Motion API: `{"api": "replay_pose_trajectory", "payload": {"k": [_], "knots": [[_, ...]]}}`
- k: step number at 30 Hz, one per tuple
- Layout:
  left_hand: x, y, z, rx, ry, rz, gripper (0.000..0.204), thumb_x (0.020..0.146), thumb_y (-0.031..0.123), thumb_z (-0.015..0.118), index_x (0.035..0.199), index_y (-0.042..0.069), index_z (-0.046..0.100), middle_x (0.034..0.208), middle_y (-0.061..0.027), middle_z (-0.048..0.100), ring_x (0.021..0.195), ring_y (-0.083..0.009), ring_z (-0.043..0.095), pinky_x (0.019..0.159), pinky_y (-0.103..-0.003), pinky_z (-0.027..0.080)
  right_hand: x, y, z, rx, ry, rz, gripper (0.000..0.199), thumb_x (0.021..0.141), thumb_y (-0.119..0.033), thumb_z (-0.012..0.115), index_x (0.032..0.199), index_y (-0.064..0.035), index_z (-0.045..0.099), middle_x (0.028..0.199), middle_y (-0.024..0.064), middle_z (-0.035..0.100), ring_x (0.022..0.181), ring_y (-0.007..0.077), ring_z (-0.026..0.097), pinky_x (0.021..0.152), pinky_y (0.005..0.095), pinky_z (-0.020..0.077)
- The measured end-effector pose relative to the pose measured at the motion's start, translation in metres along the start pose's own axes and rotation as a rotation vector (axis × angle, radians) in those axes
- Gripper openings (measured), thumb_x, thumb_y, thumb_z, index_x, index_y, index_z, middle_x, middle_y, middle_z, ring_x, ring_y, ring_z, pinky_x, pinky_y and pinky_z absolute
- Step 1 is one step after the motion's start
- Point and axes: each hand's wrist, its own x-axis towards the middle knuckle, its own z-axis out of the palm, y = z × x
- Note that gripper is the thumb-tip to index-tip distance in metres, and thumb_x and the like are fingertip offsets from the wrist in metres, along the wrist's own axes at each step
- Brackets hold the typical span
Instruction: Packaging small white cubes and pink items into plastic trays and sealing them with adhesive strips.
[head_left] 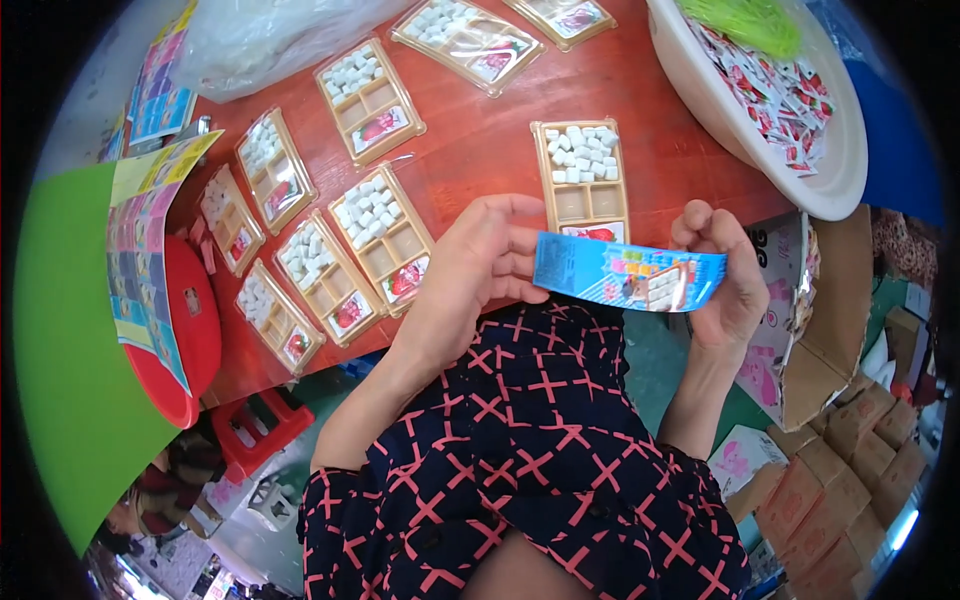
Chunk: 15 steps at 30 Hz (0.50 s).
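I hold a blue printed card flat between both hands, just in front of the red table's edge. My left hand pinches its left end. My right hand grips its right end. Right behind the card lies a clear plastic tray with white candy cubes in its top compartment and a red packet at its near end. Several more such trays lie to the left on the table.
A big white bowl full of small red-and-white packets and green strips sits at the back right. A red round tray with printed sheets lies at the left. Cardboard boxes stand at my lower right. A red stool is below the table.
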Motion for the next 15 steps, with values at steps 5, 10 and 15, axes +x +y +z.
{"api": "replay_pose_trajectory", "payload": {"k": [5, 10, 15], "knots": [[0.015, -0.017, -0.001, 0.575, 0.249, 0.194, 0.044, 0.070, 0.001, 0.068, 0.106, -0.001, 0.041, 0.074, -0.0054, 0.056, 0.066, -0.0077, 0.055, 0.057, -0.019, 0.044, -0.010, 0.014, -0.001, -0.367, 0.207, -0.005, 0.027, 0.073, -0.022, 0.065, 0.074, -0.0067, 0.043, 0.096, 0.0093, 0.050, 0.083, 0.0153, 0.052, 0.076, 0.0263, 0.0415], [0.039, -0.020, -0.012, 0.796, 0.357, 0.317, 0.043, 0.068, 0.001, 0.068, 0.103, 0.001, 0.043, 0.062, -0.0032, 0.053, 0.058, -0.0063, 0.052, 0.051, -0.019, 0.041, 0.015, 0.012, 0.015, -0.975, 0.386, 0.000, 0.020, 0.065, -0.006, 0.063, 0.071, -0.0054, 0.045, 0.075, 0.0008, 0.046, 0.067, 0.0064, 0.044, 0.060, 0.0198, 0.0360], [0.047, -0.016, -0.006, 0.818, 0.470, 0.292, 0.040, 0.069, 0.002, 0.067, 0.102, 0.002, 0.044, 0.060, -0.0040, 0.052, 0.055, -0.0094, 0.053, 0.049, -0.025, 0.042, 0.043, 0.019, 0.000, -1.186, 0.359, -0.030, 0.031, 0.064, -0.011, 0.069, 0.062, -0.0068, 0.038, 0.063, -0.0033, 0.038, 0.059, 0.0048, 0.036, 0.050, 0.0208, 0.0295]]}}
